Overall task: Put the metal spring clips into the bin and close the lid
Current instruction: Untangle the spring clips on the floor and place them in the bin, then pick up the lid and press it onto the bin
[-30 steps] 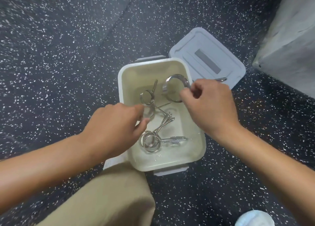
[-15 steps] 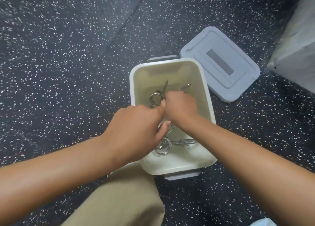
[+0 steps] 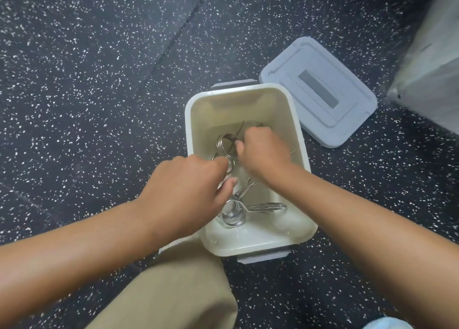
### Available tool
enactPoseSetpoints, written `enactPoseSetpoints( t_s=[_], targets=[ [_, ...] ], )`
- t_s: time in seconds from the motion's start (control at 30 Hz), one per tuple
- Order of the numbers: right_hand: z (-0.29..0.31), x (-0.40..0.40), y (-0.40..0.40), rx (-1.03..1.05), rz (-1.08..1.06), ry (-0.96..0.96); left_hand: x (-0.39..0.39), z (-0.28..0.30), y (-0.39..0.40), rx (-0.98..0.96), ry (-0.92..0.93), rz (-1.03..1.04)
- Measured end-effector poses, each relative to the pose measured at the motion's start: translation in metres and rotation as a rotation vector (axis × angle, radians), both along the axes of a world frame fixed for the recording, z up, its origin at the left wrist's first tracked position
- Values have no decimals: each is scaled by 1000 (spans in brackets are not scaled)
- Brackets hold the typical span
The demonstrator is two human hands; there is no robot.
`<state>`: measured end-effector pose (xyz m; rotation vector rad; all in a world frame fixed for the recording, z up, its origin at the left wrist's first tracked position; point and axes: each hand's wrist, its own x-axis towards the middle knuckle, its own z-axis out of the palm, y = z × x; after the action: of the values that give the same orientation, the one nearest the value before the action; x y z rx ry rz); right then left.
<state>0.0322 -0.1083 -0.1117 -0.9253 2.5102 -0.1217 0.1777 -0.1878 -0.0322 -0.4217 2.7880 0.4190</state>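
Open cream bin (image 3: pixel 301 179) sits on dark speckled floor (image 3: pixel 99 105); both hands are inside it. Right hand (image 3: pixel 263 152) is deep in the far half of the bin, fingers curled closed around a coiled spring clip (image 3: pixel 224 143) whose loop shows just left of the knuckles; a thin handle end pokes out beyond the fist toward the far wall. Left hand (image 3: pixel 183 192) reaches over the bin's left rim, fingers bunched narrow and pointing down into the bin; a second coil edge shows at its fingertips, but I cannot tell whether it grips that clip or only touches it. Another spring clip (image 3: pixel 233 213) lies loose on the bin floor in the near half, coil to the left, paired handles pointing right. Grey lid (image 3: pixel 320 90) lies flat on the floor just beyond the bin's far right corner, off the bin. Tan trouser leg (image 3: pixel 161 291) at the near edge, against the bin's near left corner.
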Motion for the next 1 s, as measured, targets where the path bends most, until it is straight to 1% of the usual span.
enactPoseSetpoints(
  t_s=[0.07,0.2,0.23,0.3,0.37,0.43,0.63,0.73,0.9,1.0],
  targets=[
    [11,-5,1,-127,18,18,-2,0,-2,3,10,8],
    [44,-30,6,-475,47,155,-6,-1,-5,2,27,22],
    [50,-41,7,-527,33,171,-7,-2,-5,-2,30,24],
    [54,-65,11,-559,-35,188,-10,-2,-7,-5,29,28],
    [47,-94,15,-527,-129,197,-13,-1,-9,-1,32,36],
    [32,-123,23,-435,-197,189,-16,0,-11,-2,30,43],
    [-29,-186,43,-76,-173,115,-22,1,-7,-11,44,40],
    [-48,-199,44,68,-138,163,-27,2,-4,-24,47,36],
    [-66,-208,37,134,-193,252,-32,1,-4,-63,50,9],
    [-68,-216,38,191,-135,275,-31,0,-5,-76,37,5]
  ],
)
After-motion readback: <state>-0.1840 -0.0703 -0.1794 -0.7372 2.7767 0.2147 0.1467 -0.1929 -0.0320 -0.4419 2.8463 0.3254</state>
